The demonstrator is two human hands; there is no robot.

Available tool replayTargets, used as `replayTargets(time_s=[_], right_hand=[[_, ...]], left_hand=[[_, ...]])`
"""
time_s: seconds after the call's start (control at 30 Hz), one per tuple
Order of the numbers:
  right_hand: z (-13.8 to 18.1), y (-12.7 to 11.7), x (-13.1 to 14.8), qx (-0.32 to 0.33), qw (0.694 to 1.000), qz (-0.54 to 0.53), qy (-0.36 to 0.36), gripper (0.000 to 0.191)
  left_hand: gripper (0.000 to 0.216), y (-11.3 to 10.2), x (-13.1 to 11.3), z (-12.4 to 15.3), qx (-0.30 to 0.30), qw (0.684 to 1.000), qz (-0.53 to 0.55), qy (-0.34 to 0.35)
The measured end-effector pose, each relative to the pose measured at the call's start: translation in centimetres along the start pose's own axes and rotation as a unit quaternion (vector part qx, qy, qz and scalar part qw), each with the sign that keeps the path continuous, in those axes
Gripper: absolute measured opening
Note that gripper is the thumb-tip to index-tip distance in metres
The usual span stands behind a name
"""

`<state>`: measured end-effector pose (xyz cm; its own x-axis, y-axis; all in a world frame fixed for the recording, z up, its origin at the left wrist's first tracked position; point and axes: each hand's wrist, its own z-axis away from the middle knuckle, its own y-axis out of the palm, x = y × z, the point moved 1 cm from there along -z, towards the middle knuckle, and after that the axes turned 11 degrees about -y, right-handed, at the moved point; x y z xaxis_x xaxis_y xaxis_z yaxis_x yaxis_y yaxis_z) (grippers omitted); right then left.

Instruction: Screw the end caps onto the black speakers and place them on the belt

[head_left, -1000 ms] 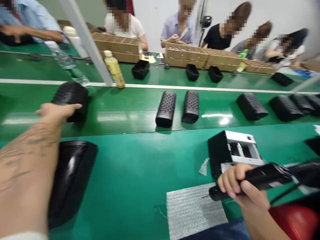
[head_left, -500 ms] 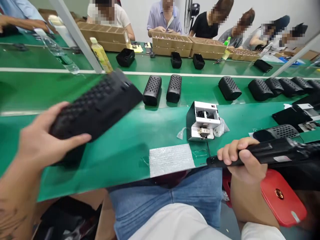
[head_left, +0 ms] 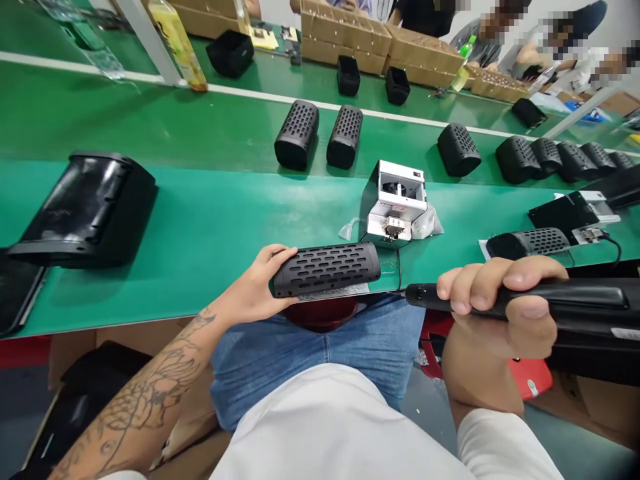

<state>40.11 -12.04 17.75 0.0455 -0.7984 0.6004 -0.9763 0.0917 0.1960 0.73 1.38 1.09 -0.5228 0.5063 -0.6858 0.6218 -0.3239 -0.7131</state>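
My left hand (head_left: 263,281) is closed around the left end of a black perforated housing (head_left: 327,268). The housing lies on its side, slots facing up, over a silvery wrap pad (head_left: 345,291) at the table's front edge; the pad is mostly covered. In my right hand (head_left: 505,293) is a black electric screwdriver (head_left: 590,303), held level with its tip pointing left, just right of the housing. Behind the housing stands a small white-and-black device (head_left: 397,200) with an open frame, a clear plastic bag (head_left: 427,223) beside it.
A larger black housing (head_left: 107,213) sits on the left of the green table (head_left: 215,213). Several perforated housings, such as one black housing (head_left: 297,135), line the green belt (head_left: 150,127) behind. Cardboard trays (head_left: 345,33) and people are across it. A second device (head_left: 575,213) lies at right.
My left hand has brought the housing from the left, turned it and lowered it over the pad. The screwdriver stays in my right hand. The view has tilted downward.
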Motion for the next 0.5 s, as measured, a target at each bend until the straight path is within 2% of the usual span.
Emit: replayTargets(time_s=[0.27, 0.5], right_hand=[[-0.1, 2.6, -5.3, 0.007, 1.0, -0.018, -0.006, 0.02], [-0.1, 3.4, -6.4, 0.022, 0.999, 0.012, 0.042, 0.033]], left_hand=[[0.106, 0.4, -0.2, 0.2, -0.019, 1.0, 0.009, 0.008], [0.106, 0.4, -0.8, 0.3, -0.012, 1.0, 0.013, -0.002]])
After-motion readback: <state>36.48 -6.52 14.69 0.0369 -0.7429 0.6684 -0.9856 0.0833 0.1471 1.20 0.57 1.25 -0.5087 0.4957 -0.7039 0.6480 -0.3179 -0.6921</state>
